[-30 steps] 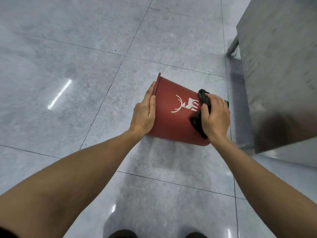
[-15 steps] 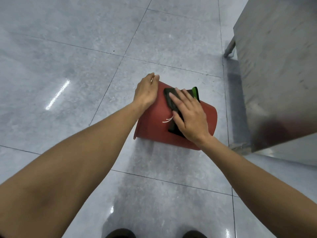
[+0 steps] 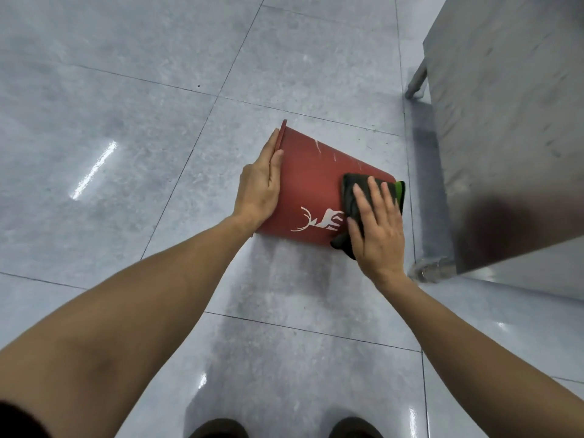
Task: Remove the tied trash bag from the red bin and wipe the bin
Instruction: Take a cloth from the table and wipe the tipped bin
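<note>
The red bin point(image 3: 311, 188) lies on its side on the grey tiled floor, rim to the left and base to the right, with a white deer print facing me. My left hand point(image 3: 260, 184) rests flat against the bin beside its rim, fingers straight. My right hand point(image 3: 377, 222) presses a dark cloth point(image 3: 352, 191) with a green edge onto the bin's wall near the base, fingers spread and straight. No trash bag is in view.
A steel cabinet point(image 3: 505, 121) on metal legs stands close to the right of the bin, one foot point(image 3: 429, 270) near my right wrist. Glossy floor tiles point(image 3: 126, 153) stretch to the left and behind. My shoe tips point(image 3: 218, 429) show at the bottom edge.
The bin has rolled so the deer print faces me again. My right hand slid the cloth from the middle of the wall toward the base. My left hand moved from the rim's top to its side.
</note>
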A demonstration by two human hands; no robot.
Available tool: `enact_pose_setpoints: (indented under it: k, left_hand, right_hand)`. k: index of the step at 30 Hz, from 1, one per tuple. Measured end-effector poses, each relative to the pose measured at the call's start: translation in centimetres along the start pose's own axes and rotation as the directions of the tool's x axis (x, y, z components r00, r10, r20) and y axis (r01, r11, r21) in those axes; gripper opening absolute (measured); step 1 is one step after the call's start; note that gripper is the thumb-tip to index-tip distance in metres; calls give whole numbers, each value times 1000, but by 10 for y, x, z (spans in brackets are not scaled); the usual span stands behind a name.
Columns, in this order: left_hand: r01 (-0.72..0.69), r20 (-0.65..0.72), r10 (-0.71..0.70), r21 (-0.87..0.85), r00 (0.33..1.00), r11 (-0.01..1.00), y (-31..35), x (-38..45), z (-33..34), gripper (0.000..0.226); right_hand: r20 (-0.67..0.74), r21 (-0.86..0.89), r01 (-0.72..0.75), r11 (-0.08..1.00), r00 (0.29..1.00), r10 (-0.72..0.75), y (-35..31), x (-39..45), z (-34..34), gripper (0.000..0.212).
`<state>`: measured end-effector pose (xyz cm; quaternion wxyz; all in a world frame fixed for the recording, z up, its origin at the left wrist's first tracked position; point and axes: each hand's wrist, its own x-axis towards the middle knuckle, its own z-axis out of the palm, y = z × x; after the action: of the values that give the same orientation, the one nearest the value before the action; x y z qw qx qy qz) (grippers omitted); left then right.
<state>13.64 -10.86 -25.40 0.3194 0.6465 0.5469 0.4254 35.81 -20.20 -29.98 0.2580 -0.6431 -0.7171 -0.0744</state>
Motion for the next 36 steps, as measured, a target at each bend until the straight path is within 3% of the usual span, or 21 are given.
enact_pose_setpoints:
  k: [2,5,11,14,19,23,27,31,33,36]
  left_hand:
    - [-20,-16,21,28,1000,999,-4,-6,1,46]
    - [-59,-35,61,45,998,997,-7,-10,2,47]
    - [-53,-50,52,-16,997,998,-9,-17,7,47]
    - [-38,-17,37,-47,999,998,-7,-20,6,48]
    - [-22,-10,22,-56,1000,998,-8,-21,6,46]
    - [-19,3,19,-50,1000,999,-8,-21,3,47]
    - [-17,11,18,-46,1000,999,-8,-18,2,47]
    - [-42,2,42,-25,999,999,-8,-18,5,48]
    - [-61,-10,61,-13,998,998,-10,-17,7,48]
    - [-78,-16,78,-31,997,996,-10,-16,9,48]
  right_hand:
    - [-15,64,-186,981,982,187,-1,17,-5,52]
    - [70,107,-430,897,903,424,-1,56,-9,50]
    - [286,53,-535,843,817,500,-17,131,-7,41]
    - [336,109,-425,899,867,369,-42,146,2,41]
    - [260,209,-86,974,965,29,-66,118,7,50]
    - [136,101,221,970,963,-233,-52,65,3,51]
    - [106,-4,318,948,943,-316,-15,24,4,51]
    - [105,-21,182,983,978,-179,21,12,-11,54]
    - [100,36,-13,999,995,9,24,21,-19,55]
    - [157,129,-285,950,952,264,11,57,-20,52]
